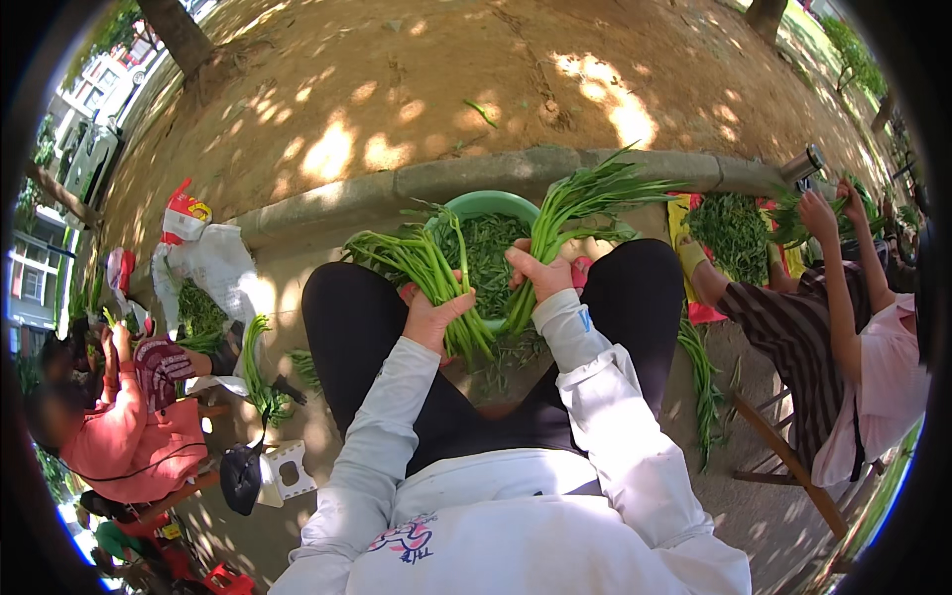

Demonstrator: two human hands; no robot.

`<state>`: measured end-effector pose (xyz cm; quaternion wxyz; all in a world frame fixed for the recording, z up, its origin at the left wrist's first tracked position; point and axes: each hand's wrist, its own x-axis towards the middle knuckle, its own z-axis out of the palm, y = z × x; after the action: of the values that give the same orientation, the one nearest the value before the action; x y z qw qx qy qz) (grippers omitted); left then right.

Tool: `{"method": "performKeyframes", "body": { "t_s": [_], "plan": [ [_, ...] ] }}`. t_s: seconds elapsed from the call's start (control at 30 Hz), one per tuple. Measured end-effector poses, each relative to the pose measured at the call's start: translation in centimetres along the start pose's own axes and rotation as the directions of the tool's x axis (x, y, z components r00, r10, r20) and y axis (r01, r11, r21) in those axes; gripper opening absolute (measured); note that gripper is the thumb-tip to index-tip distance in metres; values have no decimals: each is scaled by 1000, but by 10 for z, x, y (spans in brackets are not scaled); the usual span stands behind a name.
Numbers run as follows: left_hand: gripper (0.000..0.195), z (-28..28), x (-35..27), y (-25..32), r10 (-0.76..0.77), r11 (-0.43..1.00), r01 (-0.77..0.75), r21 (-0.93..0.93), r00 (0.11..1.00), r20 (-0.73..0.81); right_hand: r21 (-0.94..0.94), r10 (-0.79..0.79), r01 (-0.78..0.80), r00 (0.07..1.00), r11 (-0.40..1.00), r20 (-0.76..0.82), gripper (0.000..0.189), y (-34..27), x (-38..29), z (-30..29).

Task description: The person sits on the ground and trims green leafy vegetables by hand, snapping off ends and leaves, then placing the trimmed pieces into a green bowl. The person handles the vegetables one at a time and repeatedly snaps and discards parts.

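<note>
My left hand [431, 316] is closed round a bunch of leafy green stems [416, 260], whose leaves point up and left. In my right hand [541, 274] is a second bunch of green stems [561, 212], its leaves fanning up and to the right. Between the two bunches, a round green plastic basin [494, 197] stands on the ground in front of my knees. Loose green leaves [487, 253] fill much of it. Some cut leaf bits lie on the ground below the basin.
A stone kerb [483, 167] runs behind the basin. To the right, a seated person [877, 357] handles greens beside a leaf pile [729, 230]. Another seated person [134, 439] is at the left, near a white sack [216, 256]. More stems [256, 372] lie by a white stool [286, 472].
</note>
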<state>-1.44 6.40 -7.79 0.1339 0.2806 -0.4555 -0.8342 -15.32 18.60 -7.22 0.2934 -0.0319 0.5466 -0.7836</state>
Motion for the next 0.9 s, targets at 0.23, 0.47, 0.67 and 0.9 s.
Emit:
{"method": "performKeyframes", "body": {
  "t_s": [0.23, 0.47, 0.67, 0.9],
  "plan": [
    [46, 17, -12, 13, -52, 969, -15, 245, 963, 266, -151, 156, -131, 973, 980, 168, 27, 15, -4, 5],
    [43, -1, -4, 3, 14, 1000, -13, 13, 999, -36, 47, -140, 148, 979, 988, -146, 17, -9, -3, 0],
    [42, 0, -6, 1, 17, 962, -44, 269, 995, 100, -124, 85, -61, 977, 990, 196, 26, 4, -8, 8],
    [40, 8, -9, 7, 82, 961, -130, 244, 977, 198, -311, 270, -174, 916, 934, 298, 25, 11, -11, 15]
  ]
}}
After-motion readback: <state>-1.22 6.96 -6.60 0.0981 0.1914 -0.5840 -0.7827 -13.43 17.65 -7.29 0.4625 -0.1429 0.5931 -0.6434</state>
